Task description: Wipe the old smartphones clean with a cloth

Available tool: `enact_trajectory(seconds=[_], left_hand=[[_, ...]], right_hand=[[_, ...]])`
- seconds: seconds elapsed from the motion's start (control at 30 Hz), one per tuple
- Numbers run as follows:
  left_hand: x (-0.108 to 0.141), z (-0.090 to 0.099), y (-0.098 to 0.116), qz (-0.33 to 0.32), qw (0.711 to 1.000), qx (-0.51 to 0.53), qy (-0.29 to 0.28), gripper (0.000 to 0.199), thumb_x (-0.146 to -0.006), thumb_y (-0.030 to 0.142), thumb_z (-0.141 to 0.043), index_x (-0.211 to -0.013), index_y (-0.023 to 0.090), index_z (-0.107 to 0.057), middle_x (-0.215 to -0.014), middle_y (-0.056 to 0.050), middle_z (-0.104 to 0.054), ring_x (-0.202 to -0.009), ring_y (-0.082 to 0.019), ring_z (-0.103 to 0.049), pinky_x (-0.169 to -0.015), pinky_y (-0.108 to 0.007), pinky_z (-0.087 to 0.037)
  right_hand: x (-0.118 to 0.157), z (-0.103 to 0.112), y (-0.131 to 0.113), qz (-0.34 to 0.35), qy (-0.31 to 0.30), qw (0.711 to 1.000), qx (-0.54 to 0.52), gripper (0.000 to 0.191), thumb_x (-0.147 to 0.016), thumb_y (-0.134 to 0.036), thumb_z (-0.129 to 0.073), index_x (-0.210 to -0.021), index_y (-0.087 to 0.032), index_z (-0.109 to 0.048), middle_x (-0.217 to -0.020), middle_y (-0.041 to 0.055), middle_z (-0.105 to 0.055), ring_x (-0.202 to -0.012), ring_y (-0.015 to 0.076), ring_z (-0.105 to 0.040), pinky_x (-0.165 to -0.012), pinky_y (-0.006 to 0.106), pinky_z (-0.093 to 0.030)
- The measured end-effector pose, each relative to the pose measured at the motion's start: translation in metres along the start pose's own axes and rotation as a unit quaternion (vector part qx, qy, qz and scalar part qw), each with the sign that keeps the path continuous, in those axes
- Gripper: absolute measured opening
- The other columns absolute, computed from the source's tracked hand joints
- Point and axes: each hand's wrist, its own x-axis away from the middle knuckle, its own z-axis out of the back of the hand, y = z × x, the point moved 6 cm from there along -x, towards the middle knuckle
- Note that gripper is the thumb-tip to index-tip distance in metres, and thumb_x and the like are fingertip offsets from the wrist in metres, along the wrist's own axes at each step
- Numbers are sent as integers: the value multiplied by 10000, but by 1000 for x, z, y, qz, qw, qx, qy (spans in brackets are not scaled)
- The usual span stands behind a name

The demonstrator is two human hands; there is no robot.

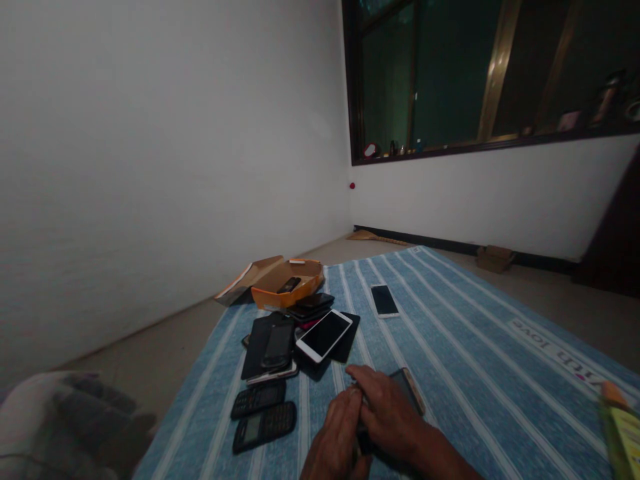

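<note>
The left hand [334,430] and right hand [387,407] meet low in view over the cloth-covered counter [470,373], touching each other with backs upward. A dark object [365,441] shows in part between and beneath them, mostly hidden — whether either grip is clenched on it or merely resting there, I cannot tell. A gold-edged phone [409,389] lies on the counter just beyond the right hand, partly covered by it.

To the left of the hands, two keypad phones [264,428] lie side by side, near a stack topped by a black phone [279,345]. Beside that stack, a white-framed phone [325,335] rests tilted on a heap of dark devices. An open orange box [270,299] stands behind the heap, a small phone [289,285] inside it. Another white phone [385,301] lies apart — flat, dark screen up
</note>
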Motion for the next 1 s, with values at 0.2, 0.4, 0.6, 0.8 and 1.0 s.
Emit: enact_trajectory(seconds=[0.2,0.4,0.6,0.8,1.0], left_hand=[[8,-7,-7,16,999,-15,25,989,-673,7,-542,-1546,193,-116,-1419,-188,-503,-1318,-359,-493,-1004,-473,-536],[8,-3,-4,35,999,-23,11,979,-701,-7,-535,-1549,203,-93,-1441,-182,-487,-1332,-345,-483,-1000,-459,-544],[15,-11,-9,67,997,-34,6,1049,-626,-22,-541,-1546,200,-90,-1449,-197,-477,-1344,-373,-462,-996,-492,-543],[21,-14,-14,70,997,-42,8,1065,-606,7,-572,-1541,196,-99,-1453,-210,-473,-1332,-384,-474,-1001,-505,-535],[23,-21,-20,44,998,-28,26,1042,-623,76,-618,-1533,205,-129,-1419,-199,-506,-1291,-396,-513,-960,-510,-560]], right_hand=[[-2,1,0,-29,-42,995,90,148,-832,-151,-519,-882,-203,-648,-906,42,-692,-901,223,-588,-869,357,-374],[-4,0,2,-29,-59,994,90,167,-800,-119,-540,-908,-192,-644,-949,44,-680,-935,215,-565,-891,335,-347],[-3,-3,4,-29,-67,994,80,182,-819,-117,-509,-917,-196,-641,-950,45,-664,-937,210,-558,-888,319,-361],[-1,-7,6,-18,-61,995,78,205,-825,-100,-501,-936,-196,-644,-959,49,-661,-949,212,-558,-888,311,-379],[1,-10,10,-5,-46,996,76,216,-854,-104,-504,-981,-191,-655,-986,58,-661,-971,208,-563,-909,307,-389]])
